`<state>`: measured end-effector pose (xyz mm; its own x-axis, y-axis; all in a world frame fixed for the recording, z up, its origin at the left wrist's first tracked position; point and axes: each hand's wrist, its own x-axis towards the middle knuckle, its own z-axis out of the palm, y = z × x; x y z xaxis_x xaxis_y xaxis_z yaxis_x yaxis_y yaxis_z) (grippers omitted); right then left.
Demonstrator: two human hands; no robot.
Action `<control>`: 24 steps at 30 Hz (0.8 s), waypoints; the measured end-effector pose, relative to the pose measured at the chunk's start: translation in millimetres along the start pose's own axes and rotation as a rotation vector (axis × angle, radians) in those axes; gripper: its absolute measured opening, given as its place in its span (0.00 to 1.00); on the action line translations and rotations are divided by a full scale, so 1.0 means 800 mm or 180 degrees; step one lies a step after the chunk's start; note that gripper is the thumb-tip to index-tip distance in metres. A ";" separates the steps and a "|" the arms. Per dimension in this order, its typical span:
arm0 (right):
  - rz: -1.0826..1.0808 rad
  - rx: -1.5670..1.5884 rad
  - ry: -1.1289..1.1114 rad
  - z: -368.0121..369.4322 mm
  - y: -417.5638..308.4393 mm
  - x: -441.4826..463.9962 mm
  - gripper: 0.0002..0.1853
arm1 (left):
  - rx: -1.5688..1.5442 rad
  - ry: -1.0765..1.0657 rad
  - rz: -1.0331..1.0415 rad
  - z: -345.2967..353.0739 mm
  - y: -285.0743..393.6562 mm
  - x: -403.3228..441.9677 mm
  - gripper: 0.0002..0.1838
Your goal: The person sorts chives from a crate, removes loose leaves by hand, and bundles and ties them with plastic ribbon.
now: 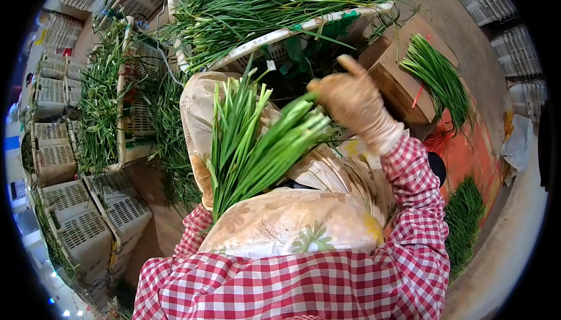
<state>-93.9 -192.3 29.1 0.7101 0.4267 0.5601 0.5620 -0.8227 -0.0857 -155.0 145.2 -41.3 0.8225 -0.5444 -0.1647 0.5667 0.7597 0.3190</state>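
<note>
We are seeing a loose bundle of green stalks [251,171] lying across the person's lap, fanning into two groups; its lower end is running out of sight behind the stained apron [280,221]. The left hand [203,184] is hiding almost wholly behind the stalks, with only a tan edge seeming to show above the checked cuff, so we cannot tell how its fingers are closing. The right hand [355,101], in a tan covering, is hovering beside the pale stalk ends, one finger extending. Motion is blurring it, and a bit of green is showing at a fingertip; we cannot tell whether it is pinching anything.

Beyond the knees, a white crate [279,35] is holding a heap of long stalks, its upper edge partly cut off; the space beneath is sinking into shadow. To the right, a brown box [388,80] is bearing another bunch [438,77], while a green pile [464,223] is lying lower down, partly hidden by the sleeve [418,197]. On the left, stacked crates [120,203] are curving towards the black border, the farthest ones staying too small to read.
</note>
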 end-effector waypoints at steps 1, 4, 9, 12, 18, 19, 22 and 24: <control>0.0278 -0.0019 0.0379 -0.002 0.021 -0.003 0.02 | -0.0017 0.0012 -0.0007 0.006 -0.001 0.001 0.44; 0.1917 -0.1170 -0.0127 -0.002 0.073 -0.054 0.13 | -0.0038 0.0044 -0.0039 0.019 -0.001 0.005 0.44; 0.3854 0.3157 -0.0126 -0.021 0.019 -0.065 0.28 | -0.0067 0.0044 -0.0077 0.025 -0.001 0.007 0.44; 0.3658 0.3412 0.0012 -0.036 -0.026 -0.044 0.26 | -0.0062 0.0046 -0.0082 0.026 -0.002 0.008 0.44; 0.2643 0.2328 -0.0879 -0.007 -0.049 -0.016 0.27 | -0.0053 0.0009 -0.0143 0.035 -0.004 0.010 0.44; 0.2787 0.2952 -0.0703 -0.001 -0.048 -0.014 0.27 | -0.0046 0.0017 -0.0134 0.035 -0.005 0.008 0.45; 0.2816 0.3200 -0.1202 0.002 -0.042 -0.012 0.25 | -0.0046 0.0037 -0.0138 0.037 -0.005 0.007 0.45; 0.2831 0.3115 -0.1423 -0.007 -0.042 -0.008 0.23 | -0.0029 0.0052 -0.0157 0.039 -0.005 0.007 0.45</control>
<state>-119.7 -169.8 32.6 0.9505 0.1408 -0.2769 -0.2104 -0.3638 -0.9074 -154.1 127.6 -14.2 0.7941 -0.5755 -0.1952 0.6070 0.7353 0.3015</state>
